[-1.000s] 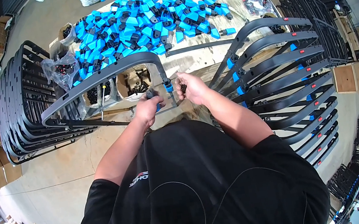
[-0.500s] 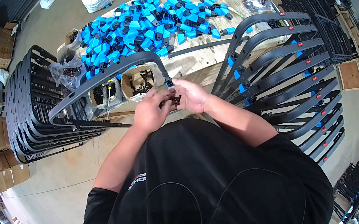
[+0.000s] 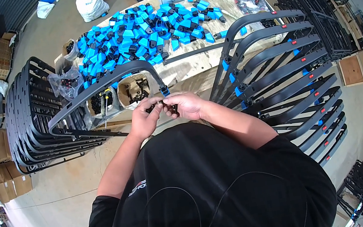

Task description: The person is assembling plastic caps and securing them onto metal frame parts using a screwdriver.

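My left hand and my right hand meet in front of my chest, fingers curled and fingertips close together. Small dark hardware pieces show in the fingers of my right hand; my left fingers pinch another small dark piece. Their exact kind is too small to make out. Just beyond the hands, a curved black tube frame ends in a blue-and-black fitting, close to my right fingertips. An open carton of black hardware stands behind my left hand.
A big heap of blue-and-black plastic fittings covers much of the wooden table. Black frames stand stacked at left; several curved black frames with red tags fill the right. A yellow-handled tool rests in another hardware container.
Both hands have drawn slightly left, and the right hand has turned from an open palm to curled fingers around small pieces. The view has shifted a little.
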The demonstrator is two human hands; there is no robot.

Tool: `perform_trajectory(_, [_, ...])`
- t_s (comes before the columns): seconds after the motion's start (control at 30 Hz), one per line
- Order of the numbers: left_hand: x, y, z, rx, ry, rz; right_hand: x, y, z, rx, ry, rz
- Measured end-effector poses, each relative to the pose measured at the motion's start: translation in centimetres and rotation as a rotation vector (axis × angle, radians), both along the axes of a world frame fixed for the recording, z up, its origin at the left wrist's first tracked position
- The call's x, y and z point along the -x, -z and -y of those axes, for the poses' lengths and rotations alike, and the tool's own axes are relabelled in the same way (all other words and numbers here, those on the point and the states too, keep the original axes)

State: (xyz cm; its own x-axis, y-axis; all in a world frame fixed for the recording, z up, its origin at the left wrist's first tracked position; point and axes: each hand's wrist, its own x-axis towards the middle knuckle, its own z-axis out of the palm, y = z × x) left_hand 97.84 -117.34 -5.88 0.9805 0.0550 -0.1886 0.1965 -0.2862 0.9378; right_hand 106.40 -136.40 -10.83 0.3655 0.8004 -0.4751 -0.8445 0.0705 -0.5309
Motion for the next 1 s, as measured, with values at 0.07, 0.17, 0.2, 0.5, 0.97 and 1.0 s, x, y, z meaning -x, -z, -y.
perform_trajectory(0.07, [-0.3, 0.3, 0.0, -0.056, 0.031, 0.08, -0.2, -0.1, -0.2, 0.003, 0.025, 0.016])
perform_trajectory(0.17, [-0.7, 0.1, 0.3, -0.223, 0.053, 0.267, -0.4, 0.3, -0.3, 0.031, 0.05, 0.03])
perform_trajectory(0.2, [-0.8, -0.2, 0.3, -0.299, 0.082, 0.31, -0.5, 0.6, -0.3, 0.034, 0.053, 0.028])
perform_trajectory(0.5, [-2.8, 5.1, -0.5, -0.086, -0.144, -0.059, -2.3, 2.5, -0.7, 0.315, 0.127, 0.148])
perform_trajectory(0.97, [-6.7, 8.3, -0.5, 0.672, -0.345, -0.564, -4.5, 2.1, -2.8, 0.837, -0.097, 1.444])
perform_trajectory(1.0, [-6.8, 8.2, -0.5, 0.716, -0.349, -0.598, -4.4, 2.2, -2.9, 0.842, -0.092, 1.418])
